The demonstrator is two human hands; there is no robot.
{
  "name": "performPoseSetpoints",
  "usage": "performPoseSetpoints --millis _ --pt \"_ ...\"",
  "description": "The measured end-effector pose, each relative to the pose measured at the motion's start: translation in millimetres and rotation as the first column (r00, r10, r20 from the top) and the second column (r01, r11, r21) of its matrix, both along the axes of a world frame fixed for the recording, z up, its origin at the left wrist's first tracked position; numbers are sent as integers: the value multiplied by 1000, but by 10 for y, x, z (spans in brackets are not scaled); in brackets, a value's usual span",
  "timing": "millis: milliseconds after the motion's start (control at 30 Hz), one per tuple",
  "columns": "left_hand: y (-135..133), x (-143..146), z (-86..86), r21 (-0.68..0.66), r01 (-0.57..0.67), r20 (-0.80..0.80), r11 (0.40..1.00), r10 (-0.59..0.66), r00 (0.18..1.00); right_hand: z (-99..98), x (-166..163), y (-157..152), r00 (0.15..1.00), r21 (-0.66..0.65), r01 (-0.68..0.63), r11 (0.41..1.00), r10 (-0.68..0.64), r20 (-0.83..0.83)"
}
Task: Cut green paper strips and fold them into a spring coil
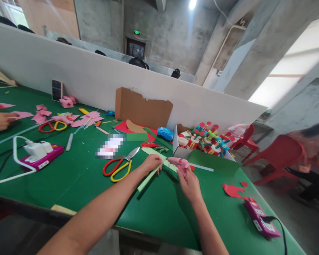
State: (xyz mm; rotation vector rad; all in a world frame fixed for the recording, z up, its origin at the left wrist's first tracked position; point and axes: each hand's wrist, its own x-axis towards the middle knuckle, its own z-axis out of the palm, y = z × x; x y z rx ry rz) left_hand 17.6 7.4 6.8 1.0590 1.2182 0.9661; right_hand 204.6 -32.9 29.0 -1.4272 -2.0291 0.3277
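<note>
My left hand (151, 163) is closed on a light green paper strip (148, 179) that slants down toward me over the green table (77, 177). My right hand (189, 184) grips a pink glue gun (179, 163), its nozzle pointing left at the strip near my left fingers. A second pale green strip (155, 153) lies just behind my hands. Red and yellow scissors (120, 165) rest to the left of my left hand.
A white box (178, 150) of colourful craft figures stands behind the glue gun. A power strip with a white charger (39, 154) lies at left, another power strip (259, 217) at right. Pink paper scraps (69, 118) and another person's hand (0, 120) are far left. Red chairs (276, 159) stand right.
</note>
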Motion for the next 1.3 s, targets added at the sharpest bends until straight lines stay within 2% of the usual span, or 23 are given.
performPoseSetpoints --millis 367,833,1000,1300 --pt "-31 9 65 -9 -9 -14 1000 9 1000 -14 -3 6 999 21 15 1000 -15 40" --pt "-1 -7 3 14 10 12 1000 -10 1000 4 -1 -17 998 24 17 1000 -18 67" --pt "-1 -6 7 2 12 -4 1000 -12 1000 4 16 -14 997 41 48 998 -50 58" --pt "-18 1 40 -9 4 -26 1000 -4 1000 16 -8 -20 998 20 27 999 -28 53"
